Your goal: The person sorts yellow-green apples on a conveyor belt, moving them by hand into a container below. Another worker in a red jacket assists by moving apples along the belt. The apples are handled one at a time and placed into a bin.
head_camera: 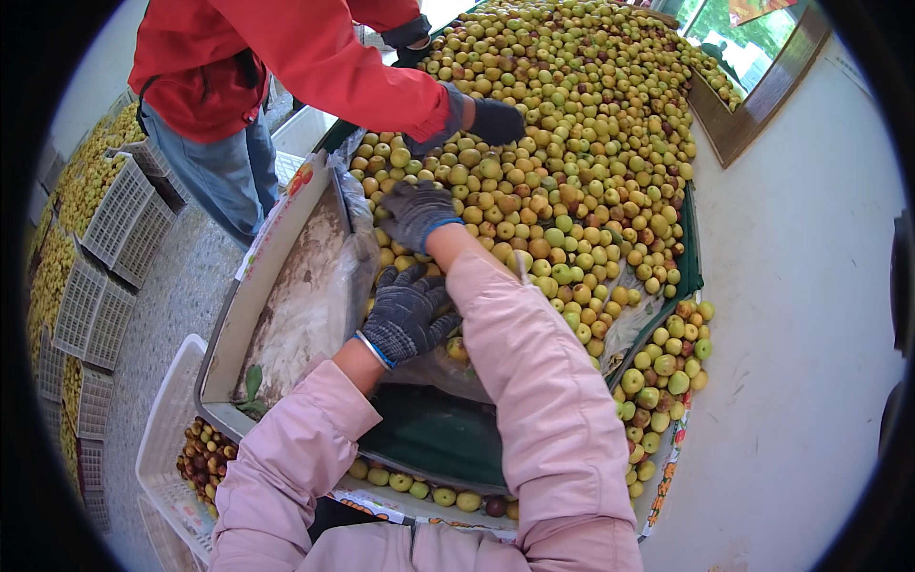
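Note:
Small round yellow-green and reddish fruits, apparently fresh jujubes (565,164), lie in a large heap on the sorting table before me. My left hand (407,314), in a grey knit glove, rests palm down with fingers apart at the heap's near edge. Beyond it, my right hand (420,214), gloved alike, reaches across onto the fruits; its fingertips are partly hidden, so I cannot tell whether it grips any. Clear plastic sheeting (361,264) runs along the heap's left edge. Under my forearms shows a dark green surface (436,429).
Across the left side, a co-worker in a red jacket (343,71) has a dark-gloved hand (497,121) on the heap. A shallow tray (293,293) adjoins the heap. A white plastic basket (164,429) holds browner fruits. Filled crates (118,214) stand left; a white wall (779,300) borders the right.

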A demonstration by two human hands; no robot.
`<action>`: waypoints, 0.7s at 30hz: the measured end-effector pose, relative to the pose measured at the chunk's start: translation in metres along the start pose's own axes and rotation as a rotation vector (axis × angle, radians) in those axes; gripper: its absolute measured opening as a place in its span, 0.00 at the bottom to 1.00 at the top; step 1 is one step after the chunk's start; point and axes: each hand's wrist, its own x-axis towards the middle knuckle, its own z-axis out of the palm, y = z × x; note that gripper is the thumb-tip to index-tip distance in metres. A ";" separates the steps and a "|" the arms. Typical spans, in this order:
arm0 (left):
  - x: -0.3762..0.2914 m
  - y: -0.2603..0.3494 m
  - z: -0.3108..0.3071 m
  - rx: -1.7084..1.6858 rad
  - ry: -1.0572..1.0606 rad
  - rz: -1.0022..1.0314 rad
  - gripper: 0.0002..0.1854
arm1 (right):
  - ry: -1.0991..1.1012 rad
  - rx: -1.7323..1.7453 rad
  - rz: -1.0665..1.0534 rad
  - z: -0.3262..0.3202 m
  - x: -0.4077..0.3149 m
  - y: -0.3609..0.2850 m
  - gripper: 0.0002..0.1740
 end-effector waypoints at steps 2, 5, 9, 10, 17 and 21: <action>-0.003 0.001 -0.009 0.007 0.027 -0.034 0.26 | -0.004 -0.009 -0.020 -0.004 -0.017 0.007 0.27; -0.002 0.004 -0.012 0.025 0.002 -0.034 0.25 | -0.040 -0.089 -0.041 -0.009 -0.048 0.026 0.27; 0.001 0.006 -0.004 -0.020 -0.016 -0.096 0.35 | -0.027 -0.120 -0.010 -0.010 -0.075 0.049 0.33; 0.001 0.009 -0.004 0.059 -0.034 -0.142 0.37 | -0.041 -0.123 -0.012 -0.009 -0.081 0.054 0.33; 0.001 0.018 -0.013 0.211 -0.275 -0.207 0.44 | -0.152 -0.190 0.106 -0.012 -0.120 0.048 0.38; -0.005 0.023 -0.009 0.148 -0.338 -0.128 0.42 | -0.140 -0.230 0.085 -0.015 -0.145 0.045 0.37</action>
